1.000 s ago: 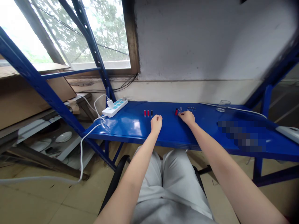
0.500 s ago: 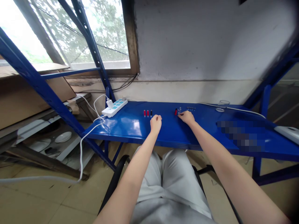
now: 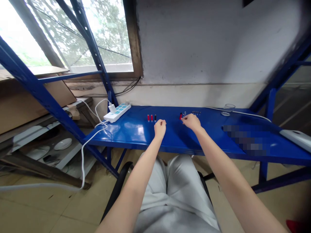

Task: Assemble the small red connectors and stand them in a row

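My left hand (image 3: 160, 127) rests on the blue metal table (image 3: 136, 132) with its fingers curled into a loose fist, just right of three small upright pieces, two red and one black (image 3: 151, 117). My right hand (image 3: 191, 121) lies further right with fingers closed in a pinch at a small red piece (image 3: 180, 116) and a tiny clear part beside it. Whether it grips them is too small to tell. A short row of tiny dark parts (image 3: 196, 113) sits just behind that hand.
A white power strip (image 3: 117, 112) with a plugged-in cable lies at the table's left end. A clear glass (image 3: 227, 109) and a white cord stand at the back right. Blue rack posts (image 3: 36, 87) frame both sides. My knees and a chair are below the table edge.
Both hands stay in nearly the same places on the table. The view has shifted slightly right and down.
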`<act>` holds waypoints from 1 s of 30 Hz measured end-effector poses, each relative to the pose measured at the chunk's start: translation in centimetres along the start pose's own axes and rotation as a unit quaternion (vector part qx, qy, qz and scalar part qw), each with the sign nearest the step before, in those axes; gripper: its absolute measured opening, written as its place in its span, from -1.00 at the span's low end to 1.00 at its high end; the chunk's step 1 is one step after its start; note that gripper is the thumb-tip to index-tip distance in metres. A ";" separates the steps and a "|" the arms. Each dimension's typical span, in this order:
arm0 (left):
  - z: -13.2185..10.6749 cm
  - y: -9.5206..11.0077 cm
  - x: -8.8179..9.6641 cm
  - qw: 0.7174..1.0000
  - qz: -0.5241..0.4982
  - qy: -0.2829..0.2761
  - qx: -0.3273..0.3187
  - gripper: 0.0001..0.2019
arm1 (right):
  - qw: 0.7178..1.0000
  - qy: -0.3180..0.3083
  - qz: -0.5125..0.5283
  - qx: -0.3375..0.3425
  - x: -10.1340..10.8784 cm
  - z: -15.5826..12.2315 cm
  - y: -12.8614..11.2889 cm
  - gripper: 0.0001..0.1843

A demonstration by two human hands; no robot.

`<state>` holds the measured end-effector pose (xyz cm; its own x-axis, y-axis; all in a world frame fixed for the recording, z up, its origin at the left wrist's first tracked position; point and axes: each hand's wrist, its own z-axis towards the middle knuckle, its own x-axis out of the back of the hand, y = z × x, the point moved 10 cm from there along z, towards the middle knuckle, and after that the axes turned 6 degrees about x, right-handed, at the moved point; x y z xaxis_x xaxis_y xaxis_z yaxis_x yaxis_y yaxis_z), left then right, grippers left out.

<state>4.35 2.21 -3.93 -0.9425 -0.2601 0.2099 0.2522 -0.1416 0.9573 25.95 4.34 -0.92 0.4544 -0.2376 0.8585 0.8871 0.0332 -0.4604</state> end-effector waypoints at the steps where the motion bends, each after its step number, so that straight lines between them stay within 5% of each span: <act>1: 0.0 0.0 0.0 1.000 0.001 0.001 0.000 -0.78 | 0.999 0.021 0.029 0.013 0.2 -0.3 -0.8 -0.74; 9: 0.0 0.3 -0.2 0.999 0.011 0.003 -0.039 -0.76 | 0.943 0.181 0.247 0.131 -0.3 -2.6 -4.8 -0.54; 15: 0.0 1.3 -0.3 0.997 0.043 -0.010 -0.065 -0.76 | 0.953 0.162 0.217 0.140 -1.7 -3.3 -4.6 -0.55; 20: 1.4 2.3 2.3 0.986 0.156 0.021 -0.059 -0.84 | 0.962 0.130 0.178 0.161 -2.3 -3.5 -5.2 -0.57; 25: 1.8 1.9 2.7 0.927 0.370 -0.026 -0.049 -0.48 | 0.964 0.116 0.173 0.163 -2.5 -3.7 -5.3 -0.58; 30: 1.8 0.4 2.1 0.897 0.438 -0.058 -0.014 -0.31 | 0.963 0.114 0.172 0.175 -2.4 -3.8 -5.6 -0.58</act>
<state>2.09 3.33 -2.76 -0.3962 -0.1821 0.8999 0.9111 0.0433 0.4099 19.56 0.99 -1.28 0.7315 -0.3604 0.5788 0.6789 0.4639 -0.5691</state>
